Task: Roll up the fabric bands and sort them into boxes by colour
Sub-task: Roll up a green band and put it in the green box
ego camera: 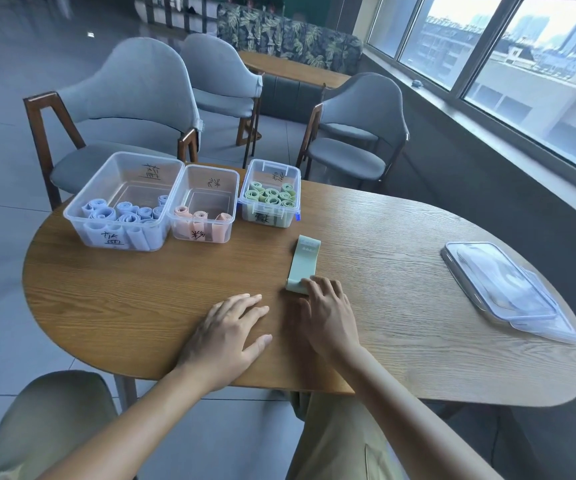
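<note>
A flat pale-green fabric band [303,265] lies lengthwise on the oval wooden tabletop [141,289], its far end pointing toward 12 o'clock and its near end just beginning to curl under the person's right hand [326,315]. The right fingers [317,284] are bent over that near end, touching and pressing the fold rather than closing around it. The left hand [226,329] rests flat on the wood at the band's 8 o'clock, fingers straight and spread, holding nothing and just apart from the fabric.

The main risk, judging from this position, is a crooked or loose roll: only one hand bears on the band, at its right-hand corner, so the strip could skew as it turns or spring open when lifted.

At 12 o'clock from the band, near its far end, stands the small clear plastic box of green rolls [270,199], already closely packed, so a slack roll may not fit or could unwind on entry. To its left, at about 10 o'clock, sit the clear box of pink rolls [203,211] and the larger clear box of blue rolls [123,206]. Stacked clear plastic lids [502,289] lie at 3 o'clock, well apart. Grey upholstered chairs [130,105] ring the far side.
</note>
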`<state>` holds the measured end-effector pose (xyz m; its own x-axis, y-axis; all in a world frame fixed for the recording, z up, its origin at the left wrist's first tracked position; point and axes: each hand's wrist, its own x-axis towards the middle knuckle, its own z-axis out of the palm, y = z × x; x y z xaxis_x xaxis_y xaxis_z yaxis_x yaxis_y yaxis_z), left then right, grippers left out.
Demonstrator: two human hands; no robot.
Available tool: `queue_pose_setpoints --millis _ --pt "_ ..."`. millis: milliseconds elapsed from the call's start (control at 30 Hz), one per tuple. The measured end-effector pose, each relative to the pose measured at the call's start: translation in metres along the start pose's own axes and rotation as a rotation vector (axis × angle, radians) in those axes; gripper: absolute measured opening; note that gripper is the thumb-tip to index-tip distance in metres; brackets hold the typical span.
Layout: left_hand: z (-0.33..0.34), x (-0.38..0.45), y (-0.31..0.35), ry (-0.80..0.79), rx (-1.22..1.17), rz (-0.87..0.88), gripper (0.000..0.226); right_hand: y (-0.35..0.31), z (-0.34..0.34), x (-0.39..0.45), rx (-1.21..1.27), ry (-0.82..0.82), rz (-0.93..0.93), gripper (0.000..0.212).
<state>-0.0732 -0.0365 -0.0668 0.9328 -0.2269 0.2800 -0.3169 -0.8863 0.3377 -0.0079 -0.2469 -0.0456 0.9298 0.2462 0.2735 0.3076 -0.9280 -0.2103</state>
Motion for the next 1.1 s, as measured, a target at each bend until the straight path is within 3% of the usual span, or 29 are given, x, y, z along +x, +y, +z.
queue_pose_setpoints --millis 300,533,833,1100 --pt "0.000 0.000 0.000 0.004 0.002 -0.001 0.055 0.005 0.000 0.021 -0.072 -0.048 0.005 0.038" --pt "0.000 0.000 -0.001 0.002 -0.002 -0.004 0.054 0.012 0.000 0.027 -0.042 -0.035 -0.030 0.025" --pt "0.000 0.000 0.000 0.010 -0.005 -0.006 0.054 0.015 0.002 -0.003 0.005 0.019 -0.085 0.034" --pt "-0.001 0.000 0.000 0.010 0.003 -0.005 0.055 0.015 -0.006 -0.038 0.087 0.037 -0.148 0.023"
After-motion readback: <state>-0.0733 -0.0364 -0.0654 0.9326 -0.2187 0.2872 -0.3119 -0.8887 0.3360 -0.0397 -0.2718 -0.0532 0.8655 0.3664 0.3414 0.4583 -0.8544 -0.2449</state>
